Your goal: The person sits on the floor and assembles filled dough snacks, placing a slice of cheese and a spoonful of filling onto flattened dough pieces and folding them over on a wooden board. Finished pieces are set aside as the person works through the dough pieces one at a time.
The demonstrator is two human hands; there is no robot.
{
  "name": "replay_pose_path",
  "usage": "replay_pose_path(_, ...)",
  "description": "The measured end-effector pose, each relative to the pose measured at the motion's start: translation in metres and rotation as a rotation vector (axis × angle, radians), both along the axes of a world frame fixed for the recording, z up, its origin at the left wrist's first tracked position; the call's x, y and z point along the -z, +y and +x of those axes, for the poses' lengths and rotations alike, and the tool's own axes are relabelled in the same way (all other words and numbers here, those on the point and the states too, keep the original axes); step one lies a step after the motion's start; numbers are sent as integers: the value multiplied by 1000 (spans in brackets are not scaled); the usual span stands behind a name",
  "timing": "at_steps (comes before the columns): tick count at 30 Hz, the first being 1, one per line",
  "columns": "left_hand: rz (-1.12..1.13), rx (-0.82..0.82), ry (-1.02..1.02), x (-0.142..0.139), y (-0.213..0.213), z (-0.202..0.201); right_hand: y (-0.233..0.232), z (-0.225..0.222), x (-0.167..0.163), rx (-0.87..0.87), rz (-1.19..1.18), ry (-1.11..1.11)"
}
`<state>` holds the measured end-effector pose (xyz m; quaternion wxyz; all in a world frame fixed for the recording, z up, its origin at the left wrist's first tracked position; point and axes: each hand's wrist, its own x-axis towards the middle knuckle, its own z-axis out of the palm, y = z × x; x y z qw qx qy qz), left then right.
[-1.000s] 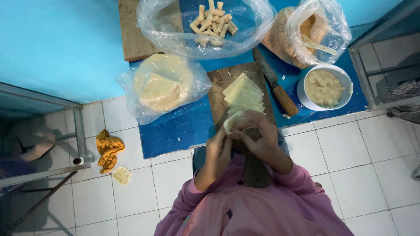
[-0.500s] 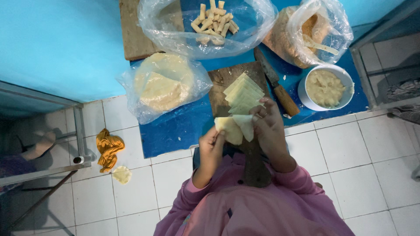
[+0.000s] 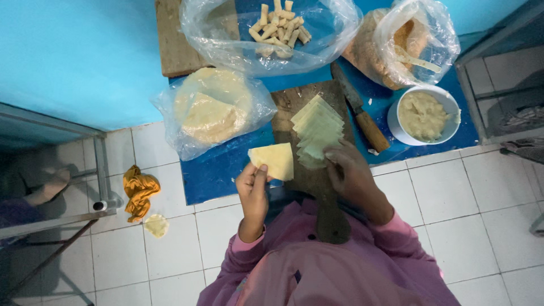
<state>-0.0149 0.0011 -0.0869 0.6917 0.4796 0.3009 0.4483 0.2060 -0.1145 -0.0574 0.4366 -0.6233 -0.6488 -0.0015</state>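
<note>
My left hand holds up a pale yellow triangular wrapper sheet, pinched at its lower left edge. Beside it, my right hand rests with its fingers on the near end of a fanned stack of the same wrapper pieces. That stack lies on a dark wooden cutting board, which sits on a blue mat. Both sleeves are pink.
A knife with a wooden handle lies right of the board. A white bowl of pale filling stands further right. Plastic bags hold round wrappers, finished rolls and crumbs. An orange cloth lies on the tiled floor.
My hands have parted. The left one has carried a single wrapper to the left, away from the stack, while the right has gone back onto the stack.
</note>
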Motion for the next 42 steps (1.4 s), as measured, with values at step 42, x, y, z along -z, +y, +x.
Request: replay_pose_path(42,6,402,-93,-31,-32,22,0,-38,-34,85,82,143)
